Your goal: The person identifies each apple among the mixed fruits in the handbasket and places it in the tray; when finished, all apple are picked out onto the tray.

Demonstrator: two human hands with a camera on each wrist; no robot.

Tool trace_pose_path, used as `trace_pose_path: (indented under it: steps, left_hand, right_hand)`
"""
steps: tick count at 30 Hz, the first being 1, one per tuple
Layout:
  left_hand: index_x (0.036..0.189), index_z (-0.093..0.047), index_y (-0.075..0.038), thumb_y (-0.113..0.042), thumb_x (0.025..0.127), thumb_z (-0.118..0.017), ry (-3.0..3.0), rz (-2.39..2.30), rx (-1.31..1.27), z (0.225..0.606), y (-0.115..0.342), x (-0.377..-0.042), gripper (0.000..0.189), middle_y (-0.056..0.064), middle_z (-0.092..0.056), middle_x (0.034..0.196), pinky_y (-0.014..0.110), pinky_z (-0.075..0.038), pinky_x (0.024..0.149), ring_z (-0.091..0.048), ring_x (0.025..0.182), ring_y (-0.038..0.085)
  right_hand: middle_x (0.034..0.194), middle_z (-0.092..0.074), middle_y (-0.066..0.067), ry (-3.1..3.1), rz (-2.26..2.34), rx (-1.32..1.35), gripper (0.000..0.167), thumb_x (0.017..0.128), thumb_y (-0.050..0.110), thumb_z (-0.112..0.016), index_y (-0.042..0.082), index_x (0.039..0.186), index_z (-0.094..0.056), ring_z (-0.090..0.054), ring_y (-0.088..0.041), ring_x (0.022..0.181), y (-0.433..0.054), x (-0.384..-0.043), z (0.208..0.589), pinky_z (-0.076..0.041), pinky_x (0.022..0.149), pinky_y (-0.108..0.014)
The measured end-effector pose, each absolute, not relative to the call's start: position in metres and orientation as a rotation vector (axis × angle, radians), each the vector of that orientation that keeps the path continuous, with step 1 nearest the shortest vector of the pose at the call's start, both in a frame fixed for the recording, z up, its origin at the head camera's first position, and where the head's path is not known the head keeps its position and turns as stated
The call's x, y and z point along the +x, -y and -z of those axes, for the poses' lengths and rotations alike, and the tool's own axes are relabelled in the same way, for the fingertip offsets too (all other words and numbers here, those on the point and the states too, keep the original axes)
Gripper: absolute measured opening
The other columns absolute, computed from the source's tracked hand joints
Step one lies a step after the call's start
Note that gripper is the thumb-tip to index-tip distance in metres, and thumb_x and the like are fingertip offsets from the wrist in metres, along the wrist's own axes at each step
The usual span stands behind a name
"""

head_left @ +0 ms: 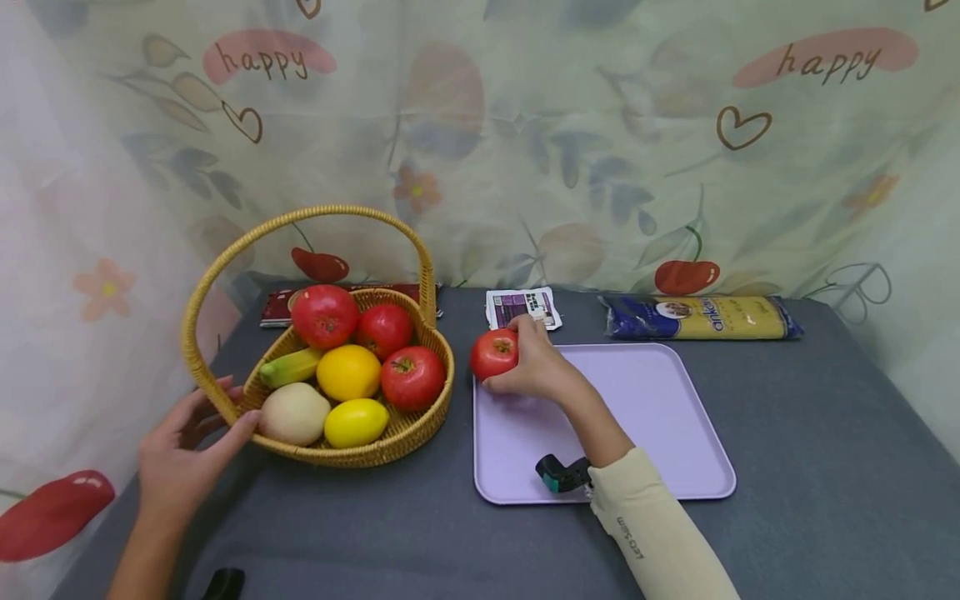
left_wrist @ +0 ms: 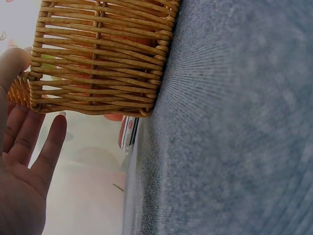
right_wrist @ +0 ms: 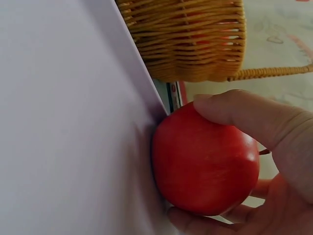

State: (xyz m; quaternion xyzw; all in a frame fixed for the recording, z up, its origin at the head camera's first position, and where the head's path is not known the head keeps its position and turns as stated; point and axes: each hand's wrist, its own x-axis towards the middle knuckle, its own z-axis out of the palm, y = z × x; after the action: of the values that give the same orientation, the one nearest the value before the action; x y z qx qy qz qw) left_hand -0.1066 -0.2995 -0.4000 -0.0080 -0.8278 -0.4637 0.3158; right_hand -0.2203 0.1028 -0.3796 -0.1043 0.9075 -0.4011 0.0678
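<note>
My right hand grips a red apple at the far left corner of the lilac tray. The thumb and fingers lie on opposite sides of the apple, and its lower side is at the tray surface. On the left, my left hand holds the rim of a wicker basket near the foot of its handle, thumb in front and other fingers partly hidden behind. Inside the basket are several red fruits, an orange-yellow fruit, a lemon, a pale round fruit and a green banana-like piece.
Behind the tray lies a small white and purple packet. A blue and yellow pasta packet stretches along the back right edge. Dark red packaging sits partly hidden behind the basket. A printed curtain hangs behind the grey table.
</note>
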Motion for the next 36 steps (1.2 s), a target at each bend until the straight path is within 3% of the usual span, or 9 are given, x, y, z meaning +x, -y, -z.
trace_pose_path:
  steps: [10,19,26,30,36]
  left_hand:
    - [0.124,-0.069,-0.002,0.008,0.074,-0.085,2.180,1.211,-0.027,0.401,0.299,-0.107,0.053,-0.006,-0.071,0.110,0.009,-0.051,0.081,-0.066,0.095,0.005]
    - [0.124,-0.068,0.000,0.011,0.075,-0.083,2.170,1.242,-0.043,0.401,0.299,-0.106,0.053,0.006,-0.072,0.112,0.010,-0.052,0.080,-0.067,0.096,0.007]
    - [0.124,-0.068,0.003,0.012,0.074,-0.082,2.166,1.251,-0.043,0.399,0.300,-0.105,0.053,0.004,-0.072,0.110,0.010,-0.052,0.081,-0.067,0.094,0.007]
    - [0.124,-0.068,0.003,0.013,0.073,-0.082,2.156,1.256,-0.051,0.400,0.301,-0.106,0.054,0.001,-0.072,0.110,0.010,-0.051,0.080,-0.067,0.094,0.006]
    - [0.124,-0.068,0.000,0.011,0.074,-0.083,2.173,1.236,-0.047,0.400,0.300,-0.107,0.053,-0.004,-0.072,0.111,0.010,-0.052,0.080,-0.067,0.095,0.007]
  right_hand:
    - [0.128,-0.042,-0.018,-2.698,1.206,-0.332,0.085,0.070,0.023,-0.090,0.005,0.136,-0.039,-0.053,-0.035,0.114,-0.107,-0.223,0.382,-0.052,0.095,-0.049]
    - [0.135,-0.043,-0.023,-2.674,1.248,-0.441,0.088,0.076,0.027,-0.087,0.004,0.146,-0.039,-0.049,-0.037,0.120,-0.117,-0.225,0.372,-0.048,0.100,-0.051]
    - [0.142,-0.047,-0.016,-2.795,1.322,-0.637,0.071,0.082,0.024,-0.082,0.004,0.142,-0.049,-0.045,-0.033,0.129,-0.101,-0.209,0.343,-0.048,0.102,-0.050]
    - [0.140,-0.051,-0.010,-2.830,1.218,-0.800,0.063,0.085,0.025,-0.081,0.008,0.139,-0.054,-0.051,-0.028,0.124,-0.079,-0.197,0.333,-0.050,0.101,-0.044]
    - [0.136,-0.055,-0.009,-2.738,0.984,-1.000,0.065,0.085,0.028,-0.081,0.007,0.140,-0.053,-0.053,-0.021,0.120,-0.043,-0.190,0.332,-0.050,0.100,-0.038]
